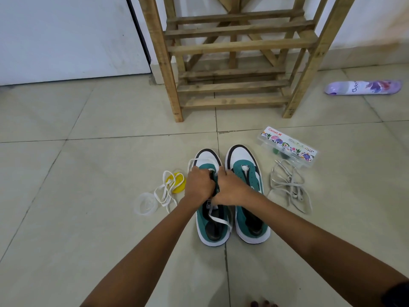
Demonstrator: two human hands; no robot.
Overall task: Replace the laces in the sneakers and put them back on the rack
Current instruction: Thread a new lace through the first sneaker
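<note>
Two teal, white and black sneakers stand side by side on the tiled floor, toes pointing away from me. Both hands work over the left sneaker (212,227). My left hand (199,185) and my right hand (230,189) have curled fingers pinching its white lace (218,218) at the eyelets; one loop shows over the toe and a loose end trails across the tongue. The right sneaker (245,171) has no lace. A second white lace (164,192) lies to the left. Grey laces (290,185) lie in a heap to the right.
The wooden slatted rack (234,85) stands straight ahead against the wall. A clear plastic paint box (287,146) lies right of the sneakers, a purple spray can (363,87) farther right. A yellow lid (177,180) and a clear round container (146,203) lie at the left.
</note>
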